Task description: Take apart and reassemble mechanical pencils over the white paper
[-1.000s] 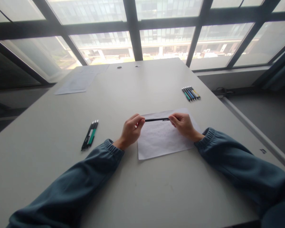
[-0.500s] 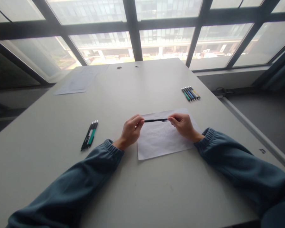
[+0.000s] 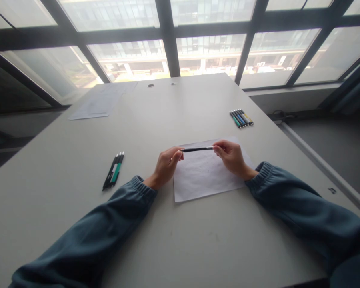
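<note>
Both hands are raised just above the sheet of paper (image 3: pixel 207 174), a thin black pen (image 3: pixel 195 149) stretched level between them. The left hand (image 3: pixel 165 166) pinches its nine o'clock end, the right hand (image 3: pixel 232 157) its three o'clock end. It looks like a pull-apart or twist check in progress; any next move wants a steady counter-grip. The pen is slim, smooth, with pale metal tips; the paper is matte white on the flat grey table (image 3: pixel 168 240).
</note>
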The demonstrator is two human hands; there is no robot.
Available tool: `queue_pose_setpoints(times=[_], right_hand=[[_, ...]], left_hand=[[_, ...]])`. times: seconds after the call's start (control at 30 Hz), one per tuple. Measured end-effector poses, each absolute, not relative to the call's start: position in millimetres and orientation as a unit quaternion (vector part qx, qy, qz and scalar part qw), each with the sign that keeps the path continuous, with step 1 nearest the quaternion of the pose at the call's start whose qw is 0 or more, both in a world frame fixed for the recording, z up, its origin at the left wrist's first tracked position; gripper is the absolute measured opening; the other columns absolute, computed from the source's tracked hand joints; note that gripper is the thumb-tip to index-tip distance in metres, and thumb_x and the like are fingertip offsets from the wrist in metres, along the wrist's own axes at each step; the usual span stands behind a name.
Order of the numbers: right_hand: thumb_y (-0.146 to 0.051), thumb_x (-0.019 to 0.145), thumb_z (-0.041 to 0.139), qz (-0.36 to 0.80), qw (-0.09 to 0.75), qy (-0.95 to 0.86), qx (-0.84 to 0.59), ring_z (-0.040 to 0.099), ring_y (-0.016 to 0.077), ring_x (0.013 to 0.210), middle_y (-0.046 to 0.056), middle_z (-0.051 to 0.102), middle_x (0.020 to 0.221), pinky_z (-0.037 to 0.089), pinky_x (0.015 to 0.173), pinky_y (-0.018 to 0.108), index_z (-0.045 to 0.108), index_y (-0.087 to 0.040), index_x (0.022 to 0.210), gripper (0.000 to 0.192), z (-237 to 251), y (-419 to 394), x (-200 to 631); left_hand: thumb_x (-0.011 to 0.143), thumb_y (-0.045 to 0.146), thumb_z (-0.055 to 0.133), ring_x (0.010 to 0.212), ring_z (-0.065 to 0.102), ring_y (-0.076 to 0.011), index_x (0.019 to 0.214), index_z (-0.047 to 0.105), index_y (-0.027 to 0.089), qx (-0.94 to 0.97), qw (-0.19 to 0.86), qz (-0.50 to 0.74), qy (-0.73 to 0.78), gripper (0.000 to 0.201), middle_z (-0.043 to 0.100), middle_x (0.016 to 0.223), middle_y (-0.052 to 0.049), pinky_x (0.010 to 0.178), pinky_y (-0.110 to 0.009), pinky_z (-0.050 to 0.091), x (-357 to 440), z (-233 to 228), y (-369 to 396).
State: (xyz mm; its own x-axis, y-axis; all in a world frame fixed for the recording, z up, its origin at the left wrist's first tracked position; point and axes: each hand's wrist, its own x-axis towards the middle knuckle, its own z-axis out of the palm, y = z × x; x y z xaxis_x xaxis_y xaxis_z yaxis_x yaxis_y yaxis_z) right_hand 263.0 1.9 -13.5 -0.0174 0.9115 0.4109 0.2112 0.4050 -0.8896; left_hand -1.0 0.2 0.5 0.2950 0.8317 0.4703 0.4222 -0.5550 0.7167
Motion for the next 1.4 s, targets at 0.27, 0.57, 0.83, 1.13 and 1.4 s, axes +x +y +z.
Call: queue_pose_setpoints(times=[0.27,0.57,0.83,1.13,1.4], right_hand=[[-0.05,0.09,0.069,0.305,0.56,-0.619,-0.458,0.057,0.0143,0.062,0.002,0.065,0.069,0.046,0.058,0.027,0.073,-0.017,0.087,0.034,-15.1,4.2,264.3],[-0.051,0.089,0.069,0.305,0.551,-0.626,-0.46,0.057,0.0147,0.062,0.002,0.066,0.07,0.046,0.058,0.028,0.073,-0.017,0.086,0.035,-15.3,4.3,264.6],[-0.054,0.088,0.069,0.307,0.544,-0.629,-0.464,0.058,0.0152,0.063,0.003,0.067,0.072,0.046,0.059,0.028,0.074,-0.017,0.087,0.037,-14.6,3.8,264.8],[-0.052,0.089,0.069,0.307,0.547,-0.633,-0.453,0.059,0.016,0.067,0.004,0.068,0.075,0.047,0.06,0.028,0.074,-0.018,0.09,0.035,-15.9,4.0,265.2],[-0.052,0.088,0.07,0.309,0.55,-0.637,-0.443,0.061,0.0176,0.071,0.005,0.069,0.078,0.048,0.062,0.03,0.074,-0.018,0.089,0.034,-13.1,2.2,264.3]], left_hand=[[0.093,0.041,0.069,0.083,0.068,-0.0141,0.115,0.065,0.021,0.757,0.168,0.483,0.407,0.03,0.075,0.098,-0.005,0.072,-0.026,0.052,2.1,-0.1,2.5],[0.096,0.03,0.064,0.076,0.065,-0.0126,0.098,0.07,0.019,0.759,0.121,0.495,0.405,0.013,0.072,0.087,-0.003,0.068,-0.025,0.051,3.3,3.4,1.0],[0.097,0.036,0.062,0.077,0.065,-0.0139,0.095,0.071,0.019,0.756,0.124,0.487,0.419,0.018,0.072,0.086,-0.004,0.069,-0.026,0.052,3.2,2.8,0.8],[0.098,0.042,0.059,0.069,0.062,-0.0134,0.085,0.068,0.019,0.758,0.123,0.472,0.433,0.028,0.07,0.076,-0.003,0.064,-0.025,0.049,1.1,-0.2,1.5],[0.1,0.046,0.053,0.055,0.056,-0.0123,0.067,0.065,0.018,0.759,0.143,0.461,0.436,0.045,0.062,0.059,-0.001,0.056,-0.025,0.042,1.9,3.3,-1.5]])
